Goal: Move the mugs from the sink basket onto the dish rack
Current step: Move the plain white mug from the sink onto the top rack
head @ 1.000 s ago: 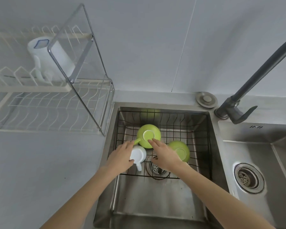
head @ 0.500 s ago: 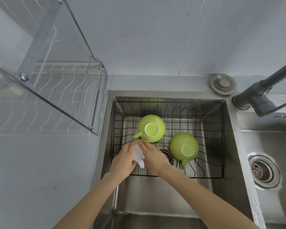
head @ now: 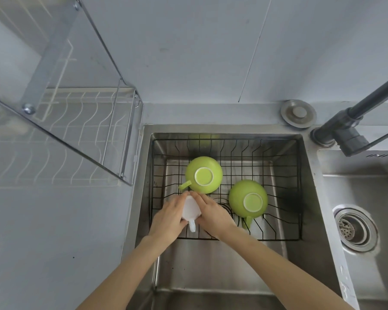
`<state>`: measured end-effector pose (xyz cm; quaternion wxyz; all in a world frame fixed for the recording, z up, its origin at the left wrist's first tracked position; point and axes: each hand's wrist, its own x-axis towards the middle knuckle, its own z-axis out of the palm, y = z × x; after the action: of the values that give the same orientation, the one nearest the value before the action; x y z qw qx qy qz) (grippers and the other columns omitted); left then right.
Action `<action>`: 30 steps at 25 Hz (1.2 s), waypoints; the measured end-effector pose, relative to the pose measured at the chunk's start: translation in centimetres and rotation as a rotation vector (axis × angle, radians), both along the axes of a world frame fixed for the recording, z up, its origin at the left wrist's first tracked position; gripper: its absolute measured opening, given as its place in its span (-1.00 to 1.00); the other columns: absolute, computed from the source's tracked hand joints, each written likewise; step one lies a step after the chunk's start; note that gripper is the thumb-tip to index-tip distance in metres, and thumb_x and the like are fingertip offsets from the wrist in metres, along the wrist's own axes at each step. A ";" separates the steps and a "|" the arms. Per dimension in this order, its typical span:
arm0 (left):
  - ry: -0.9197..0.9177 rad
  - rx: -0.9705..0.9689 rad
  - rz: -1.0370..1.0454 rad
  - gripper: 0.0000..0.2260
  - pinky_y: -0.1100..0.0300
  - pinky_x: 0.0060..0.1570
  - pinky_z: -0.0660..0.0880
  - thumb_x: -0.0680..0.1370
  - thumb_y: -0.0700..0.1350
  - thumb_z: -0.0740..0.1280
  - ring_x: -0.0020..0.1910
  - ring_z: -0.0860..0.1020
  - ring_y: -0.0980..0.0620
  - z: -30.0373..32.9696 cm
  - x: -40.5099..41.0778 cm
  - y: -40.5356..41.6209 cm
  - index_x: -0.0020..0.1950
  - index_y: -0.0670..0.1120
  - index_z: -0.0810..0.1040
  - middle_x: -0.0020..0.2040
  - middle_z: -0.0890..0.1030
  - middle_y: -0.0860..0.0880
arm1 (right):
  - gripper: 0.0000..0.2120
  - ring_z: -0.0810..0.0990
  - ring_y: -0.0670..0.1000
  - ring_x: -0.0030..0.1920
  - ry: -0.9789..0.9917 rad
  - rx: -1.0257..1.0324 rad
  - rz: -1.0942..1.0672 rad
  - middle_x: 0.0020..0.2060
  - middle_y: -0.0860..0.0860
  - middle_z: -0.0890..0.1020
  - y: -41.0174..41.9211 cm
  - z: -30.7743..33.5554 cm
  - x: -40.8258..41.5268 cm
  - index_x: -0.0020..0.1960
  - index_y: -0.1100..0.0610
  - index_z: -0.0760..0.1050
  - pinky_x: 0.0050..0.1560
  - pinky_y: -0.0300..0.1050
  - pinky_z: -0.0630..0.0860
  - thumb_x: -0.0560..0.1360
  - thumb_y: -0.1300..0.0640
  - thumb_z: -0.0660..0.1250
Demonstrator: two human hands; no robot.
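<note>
A white mug (head: 190, 209) lies upside down at the front left of the black wire sink basket (head: 278, 237), its handle pointing toward me. My left hand (head: 168, 217) and my right hand (head: 212, 214) clasp it from either side. Two green mugs stand upside down in the basket: one (head: 203, 174) just behind my hands, the other (head: 248, 199) to the right. The white wire dish rack (head: 76, 121) stands on the counter to the left, behind a clear panel.
A dark faucet (head: 345, 128) rises at the right between the two sink bowls. A round metal cap (head: 298, 113) sits on the back ledge. The right bowl has a drain strainer (head: 354, 228). Grey counter (head: 54, 242) spreads out on the left.
Both hands moved from the near green mug onto the white mug and closed around it. My view dropped and shifted, so the rack's upper shelf went out of frame.
</note>
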<state>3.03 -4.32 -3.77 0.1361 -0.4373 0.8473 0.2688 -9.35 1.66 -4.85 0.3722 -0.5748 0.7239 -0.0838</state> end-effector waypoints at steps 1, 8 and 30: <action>0.032 0.011 0.007 -0.36 0.05 0.00 0.49 0.50 -0.07 0.30 0.29 0.40 -0.06 0.4 0.1 0.2 0.47 -0.01 0.03 0.37 0.36 -0.06 | -0.36 0.29 0.08 0.42 -0.007 0.005 -0.015 0.48 0.00 0.21 0.4 0.6 -0.1 0.50 0.09 0.03 0.23 0.00 0.42 0.50 0.22 0.24; 0.278 0.029 0.026 -0.45 0.17 0.09 0.39 0.47 -0.03 0.34 0.29 0.37 0.00 4.8 1.1 1.8 0.39 -0.04 0.20 0.29 0.44 -0.08 | -0.31 0.35 0.14 0.38 -0.008 -0.083 -0.068 0.47 0.03 0.25 3.2 5.6 -0.7 0.50 0.06 0.01 0.25 0.02 0.41 0.49 0.14 0.29; 0.939 0.003 -0.060 -0.53 0.58 0.00 0.40 0.44 -0.10 0.39 0.02 0.47 0.42 21.2 16.9 1.0 0.33 0.02 0.37 0.14 0.49 0.11 | -0.38 0.42 0.01 0.34 -0.074 -0.563 -0.212 0.36 0.03 0.43 6.5 24.3 14.2 0.47 0.09 0.12 0.32 -0.28 0.30 0.50 0.12 0.31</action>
<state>19.94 -3.33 17.48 -0.2535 -0.2437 0.8291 0.4346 4.87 8.12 19.42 0.2137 -0.5733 0.7139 -0.3405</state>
